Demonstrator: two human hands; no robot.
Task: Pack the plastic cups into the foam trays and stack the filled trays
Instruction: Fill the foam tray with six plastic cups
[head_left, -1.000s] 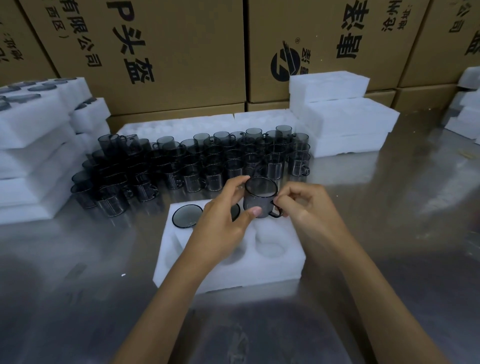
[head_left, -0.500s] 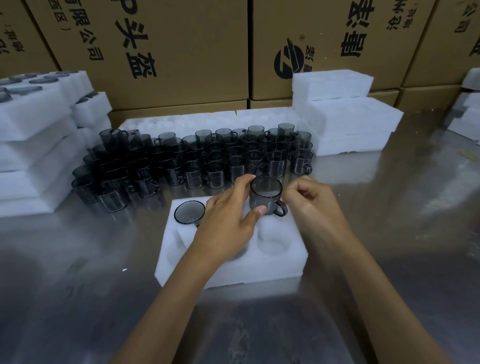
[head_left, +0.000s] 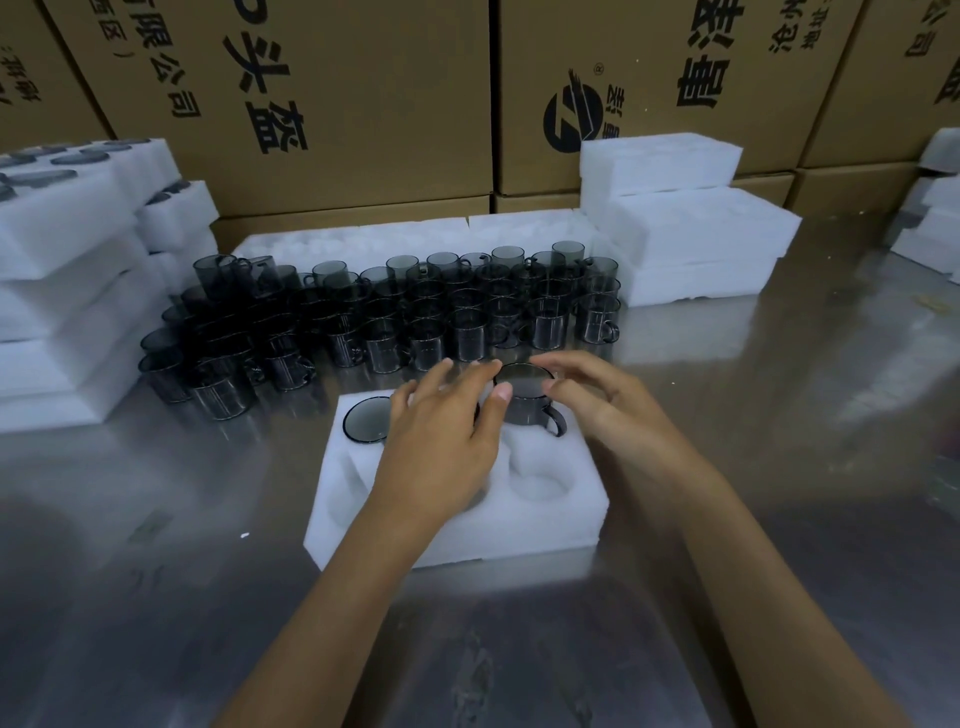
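- foam tray (head_left: 561, 514): plain white
- cup (head_left: 524, 402) in the tray: smoky dark grey, see-through
- cluster of cups (head_left: 395, 317): same dark grey tint
- cardboard boxes (head_left: 363, 104): brown, black printed characters and a round black logo
- table (head_left: 779, 415): shiny silver-grey metal

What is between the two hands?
In the head view, a dark cup sits between the left hand and right hand, going into the foam tray.
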